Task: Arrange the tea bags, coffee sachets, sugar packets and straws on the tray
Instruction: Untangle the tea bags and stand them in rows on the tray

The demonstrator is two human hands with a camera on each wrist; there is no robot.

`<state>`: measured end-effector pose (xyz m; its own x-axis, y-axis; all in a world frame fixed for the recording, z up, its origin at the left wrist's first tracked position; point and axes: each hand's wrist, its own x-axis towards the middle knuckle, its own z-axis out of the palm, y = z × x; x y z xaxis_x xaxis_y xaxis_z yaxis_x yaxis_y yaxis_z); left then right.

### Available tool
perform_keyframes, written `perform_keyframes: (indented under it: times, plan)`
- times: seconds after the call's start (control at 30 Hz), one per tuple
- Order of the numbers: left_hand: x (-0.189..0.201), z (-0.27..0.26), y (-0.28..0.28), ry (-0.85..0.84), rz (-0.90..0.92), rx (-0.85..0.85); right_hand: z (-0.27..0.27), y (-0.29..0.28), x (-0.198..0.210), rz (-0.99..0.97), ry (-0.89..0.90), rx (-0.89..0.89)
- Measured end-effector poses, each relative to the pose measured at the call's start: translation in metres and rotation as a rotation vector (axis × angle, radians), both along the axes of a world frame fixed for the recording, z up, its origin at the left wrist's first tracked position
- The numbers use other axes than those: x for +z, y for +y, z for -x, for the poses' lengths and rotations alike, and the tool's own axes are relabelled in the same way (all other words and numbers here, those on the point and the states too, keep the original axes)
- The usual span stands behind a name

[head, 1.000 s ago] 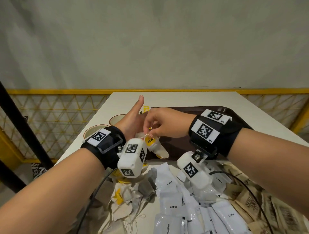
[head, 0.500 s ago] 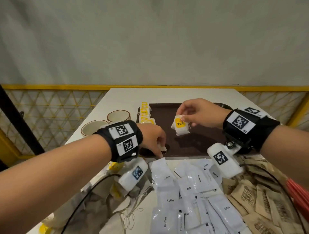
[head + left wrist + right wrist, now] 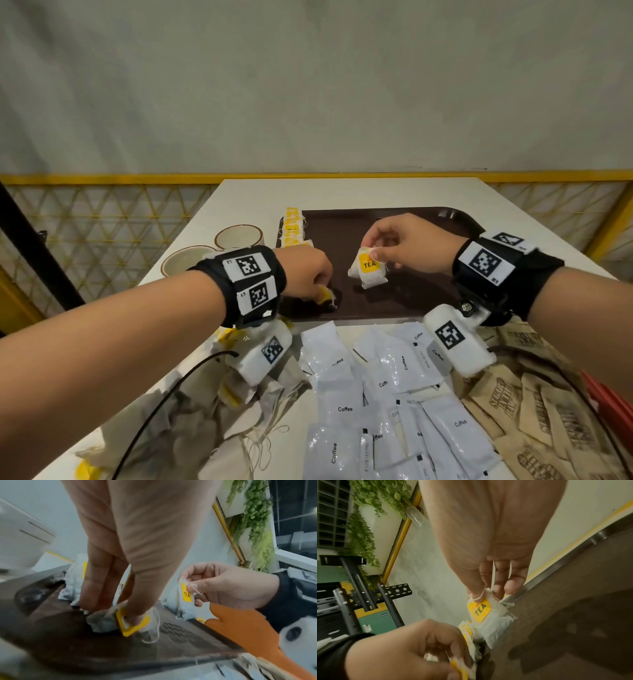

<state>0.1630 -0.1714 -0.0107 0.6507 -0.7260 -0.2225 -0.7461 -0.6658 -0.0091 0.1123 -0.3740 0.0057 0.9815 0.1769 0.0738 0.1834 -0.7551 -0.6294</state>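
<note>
A dark brown tray (image 3: 421,301) lies across the middle of the white table. My right hand (image 3: 404,245) pinches a white tea bag (image 3: 369,270) with a yellow TEA tag and holds it just above the tray's middle; the same tea bag (image 3: 491,620) hangs from the fingertips in the right wrist view. My left hand (image 3: 308,274) pinches a second tea bag (image 3: 120,622) and presses it down on the tray's near left part. A row of tea bags (image 3: 294,228) stands along the tray's left edge.
White coffee sachets (image 3: 383,394) lie scattered on the table in front of the tray. Brown sugar packets (image 3: 548,411) are piled at the near right, loose tea bags (image 3: 191,421) at the near left. Two cups (image 3: 239,236) stand left of the tray. Red straws (image 3: 613,397) show at the right edge.
The hands parted from each other. My left hand dropped to the tray's near left with one tea bag; my right hand carried the other rightward over the tray's middle.
</note>
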Motion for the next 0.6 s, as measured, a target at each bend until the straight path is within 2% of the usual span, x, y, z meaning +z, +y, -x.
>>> perform_keyframes:
  times: [0.17, 0.33, 0.47, 0.6]
  plan:
    - [0.015, -0.019, 0.016, 0.023, 0.103, 0.13, -0.001, 0.018, 0.0, -0.003, 0.069, 0.113]
    - [0.015, -0.031, 0.03, 0.157, 0.147, 0.206, -0.006, 0.057, -0.001, 0.038, 0.123, 0.251]
    - [0.016, -0.029, 0.029, 0.201, 0.138, 0.219, -0.018, 0.085, -0.013, 0.094, 0.112, 0.246]
    - [0.015, -0.031, 0.034, 0.182, 0.175, 0.226, -0.023, 0.094, -0.028, 0.011, 0.161, 0.199]
